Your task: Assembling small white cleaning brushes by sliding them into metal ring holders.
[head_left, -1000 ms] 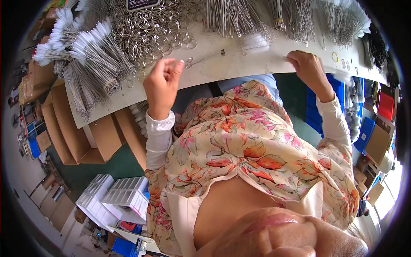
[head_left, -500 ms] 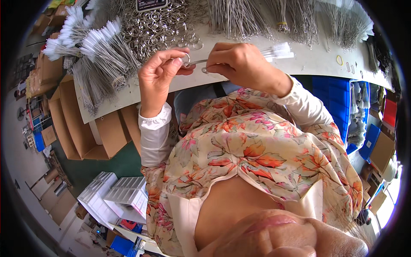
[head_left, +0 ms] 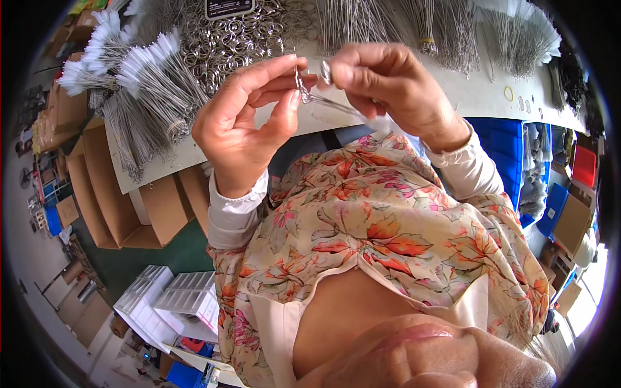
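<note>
Between the thumb and fingers of my left hand (head_left: 242,126) is a metal split ring (head_left: 299,81), seen nearly edge-on. Several thin wire brushes (head_left: 336,107) hang from it by their looped ends, their white bristle tips trailing to the right below my other hand. My right hand (head_left: 401,90) is just right of the ring, its thumb and fingers pinching a small shiny metal piece (head_left: 325,72) that looks like coiled or stacked rings; its exact kind is not clear. Both hands are above the table's near edge.
A heap of loose metal rings (head_left: 239,48) covers the table's back left, with a dark flat box (head_left: 229,8) on it. White-tipped wire brush bundles (head_left: 152,71) lie left; more wire brushes (head_left: 456,39) lie back right. Cardboard boxes (head_left: 119,194) and a blue bin (head_left: 497,152) stand below.
My right hand has let the brushes hang from the ring and now pinches a small shiny piece. The brushes have swung down toward me. My left hand has turned the ring edge-on.
</note>
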`<state>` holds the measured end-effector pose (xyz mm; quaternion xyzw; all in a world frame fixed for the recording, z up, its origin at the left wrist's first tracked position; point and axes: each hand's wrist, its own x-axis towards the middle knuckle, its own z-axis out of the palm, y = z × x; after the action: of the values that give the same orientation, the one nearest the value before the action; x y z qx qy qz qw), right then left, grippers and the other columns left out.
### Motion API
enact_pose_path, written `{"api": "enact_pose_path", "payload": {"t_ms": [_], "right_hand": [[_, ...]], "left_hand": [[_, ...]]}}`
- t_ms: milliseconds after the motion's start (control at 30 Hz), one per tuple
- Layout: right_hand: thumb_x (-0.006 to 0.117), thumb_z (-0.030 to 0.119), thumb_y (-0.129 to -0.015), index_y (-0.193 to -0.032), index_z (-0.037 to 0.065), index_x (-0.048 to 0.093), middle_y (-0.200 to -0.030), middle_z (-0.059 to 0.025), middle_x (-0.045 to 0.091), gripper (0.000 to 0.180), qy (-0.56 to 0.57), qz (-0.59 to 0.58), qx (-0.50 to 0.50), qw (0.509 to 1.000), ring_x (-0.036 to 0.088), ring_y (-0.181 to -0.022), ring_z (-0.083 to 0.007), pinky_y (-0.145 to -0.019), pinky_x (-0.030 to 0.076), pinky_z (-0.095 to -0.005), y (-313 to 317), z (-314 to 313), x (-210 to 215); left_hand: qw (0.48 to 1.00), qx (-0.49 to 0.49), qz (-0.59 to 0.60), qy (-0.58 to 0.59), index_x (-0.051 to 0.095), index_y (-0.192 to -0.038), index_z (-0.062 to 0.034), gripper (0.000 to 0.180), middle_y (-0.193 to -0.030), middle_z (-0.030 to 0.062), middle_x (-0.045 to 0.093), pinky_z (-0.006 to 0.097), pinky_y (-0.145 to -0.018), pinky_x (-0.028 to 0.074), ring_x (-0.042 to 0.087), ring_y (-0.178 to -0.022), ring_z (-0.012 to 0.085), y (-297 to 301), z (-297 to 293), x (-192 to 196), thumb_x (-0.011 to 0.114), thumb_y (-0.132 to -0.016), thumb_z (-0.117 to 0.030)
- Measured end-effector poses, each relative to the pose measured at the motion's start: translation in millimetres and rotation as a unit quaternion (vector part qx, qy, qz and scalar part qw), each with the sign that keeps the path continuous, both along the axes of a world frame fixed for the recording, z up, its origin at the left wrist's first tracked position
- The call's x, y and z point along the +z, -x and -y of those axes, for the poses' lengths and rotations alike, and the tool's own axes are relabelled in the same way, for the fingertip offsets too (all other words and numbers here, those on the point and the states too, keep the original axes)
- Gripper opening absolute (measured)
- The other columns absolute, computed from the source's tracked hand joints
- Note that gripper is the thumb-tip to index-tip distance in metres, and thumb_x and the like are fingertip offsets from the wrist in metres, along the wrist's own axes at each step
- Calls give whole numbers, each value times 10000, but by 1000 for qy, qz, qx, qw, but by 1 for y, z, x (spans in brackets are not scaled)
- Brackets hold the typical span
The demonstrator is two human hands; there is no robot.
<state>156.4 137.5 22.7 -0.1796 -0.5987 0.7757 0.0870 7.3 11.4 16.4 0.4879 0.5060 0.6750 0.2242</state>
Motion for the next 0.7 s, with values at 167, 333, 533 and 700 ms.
{"api": "enact_pose_path", "payload": {"t_ms": [167,333,533,700], "right_hand": [[666,230,-834,-882,51,672,-641,27,576,185,20,-57,-63,996,468,-516,-14,-437,320,-157,21,2,6],[676,227,-827,-874,48,670,-657,14,591,185,-24,-62,-51,996,478,-524,-20,-451,342,-162,27,-4,5],[643,181,-852,-919,26,638,-705,21,570,168,-96,-84,2,992,503,-556,-37,-485,387,-181,27,-8,3],[651,129,-838,-916,4,642,-713,8,604,148,-123,-66,-45,989,504,-566,-43,-515,416,-194,22,-4,6]], "left_hand": [[990,58,-126,-21,605,-1006,93,290,-964,152,644,264,-733,548,666,-807,200,4,-5,5,608,-720,143],[994,38,-106,-2,611,-1025,80,295,-966,145,645,252,-737,542,654,-815,172,13,-6,7,596,-735,136],[993,-3,-114,34,611,-1041,71,286,-973,138,645,249,-750,536,637,-831,148,23,-8,15,573,-762,123],[995,14,-84,44,608,-1048,67,284,-988,135,642,237,-752,532,633,-841,140,21,-11,20,552,-775,123]]}}
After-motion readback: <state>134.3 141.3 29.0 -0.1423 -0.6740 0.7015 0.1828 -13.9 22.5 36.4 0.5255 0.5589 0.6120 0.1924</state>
